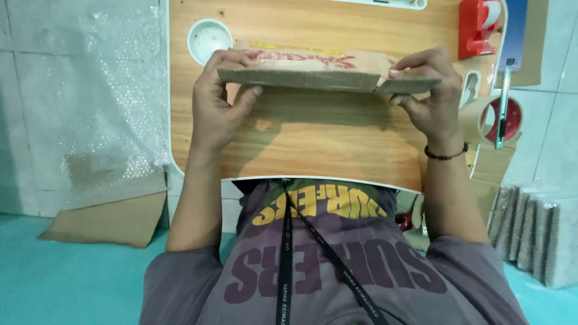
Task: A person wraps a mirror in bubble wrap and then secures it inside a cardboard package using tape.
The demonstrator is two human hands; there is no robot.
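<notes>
red tape dispenser (pixel 478 27) cut by top edge; white tray (pixel 385 3) likewise.

The scene is being lit evenly and fairly brightly from above. Soft shadows are being cast on the wooden tabletop (pixel 313 144) beneath the cardboard piece (pixel 319 75) and the hands. Mild glare is being thrown off the bubble wrap (pixel 102 90) at left. Straight edges are being bowed toward the frame borders by wide-angle distortion. Slight softness is being shown throughout.
</notes>
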